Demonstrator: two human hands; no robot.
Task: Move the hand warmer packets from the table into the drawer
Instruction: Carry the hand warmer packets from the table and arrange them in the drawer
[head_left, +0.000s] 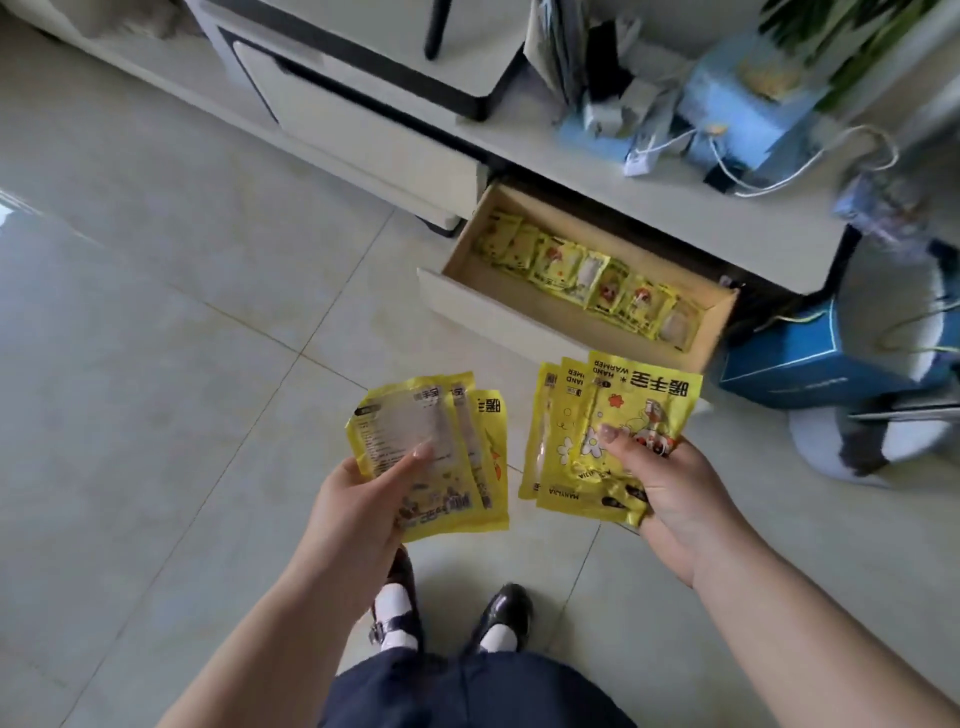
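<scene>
Above the open drawer (571, 312), both hands (358, 499) (670, 499) pinch fanned packets (613, 441) near blue box (789, 364).

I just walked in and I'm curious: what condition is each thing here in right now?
Drawer: pulled open, a row of yellow packets inside.
Left hand: holds a fan of packets, thumb on top.
Right hand: holds another fan of packets.
Upper drawer: closed.
Blue box: on the floor beside the open drawer.
</scene>
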